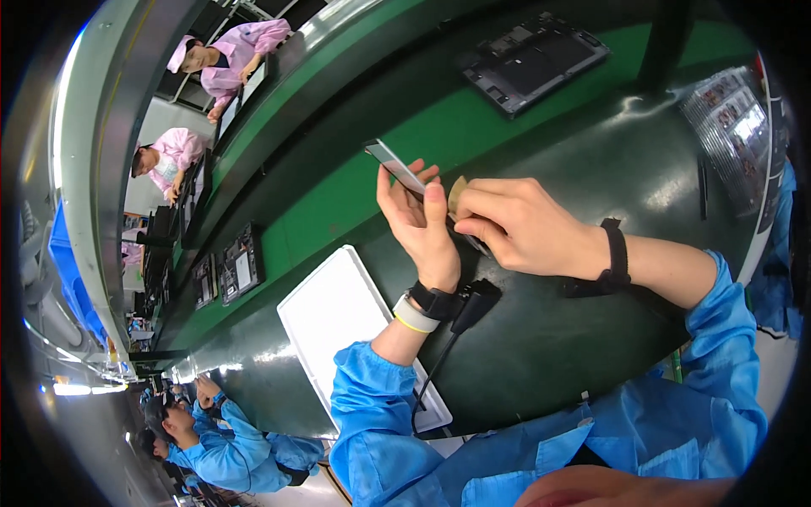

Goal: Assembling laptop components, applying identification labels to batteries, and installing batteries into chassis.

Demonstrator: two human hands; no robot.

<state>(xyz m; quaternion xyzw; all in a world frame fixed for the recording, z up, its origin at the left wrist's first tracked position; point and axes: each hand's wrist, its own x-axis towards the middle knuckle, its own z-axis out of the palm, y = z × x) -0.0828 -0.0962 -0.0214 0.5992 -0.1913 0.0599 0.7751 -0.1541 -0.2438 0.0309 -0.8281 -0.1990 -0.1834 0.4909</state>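
My left hand (425, 241), palm up, grips a thin flat rectangular piece (395, 165) with a pale, shiny face and a dark edge. I cannot make out its exact kind. My right hand (528, 226) is closed beside the left fingertips, pinching a small tan strip (457, 194) that looks like tape or film. A dark edge of something shows under the right fingers, mostly hidden. Black bands circle both wrists. A black clip (477, 304) on a cable lies by my left wrist.
Under my left forearm lies a white tray (325, 296) on the dark green bench. An opened device chassis (536, 63) sits on the green conveyor beyond, more units (242, 266) further left. Plastic-sleeved sheets (726, 127) are at right. Co-workers in pink (241, 51) and blue (232, 448) work nearby.
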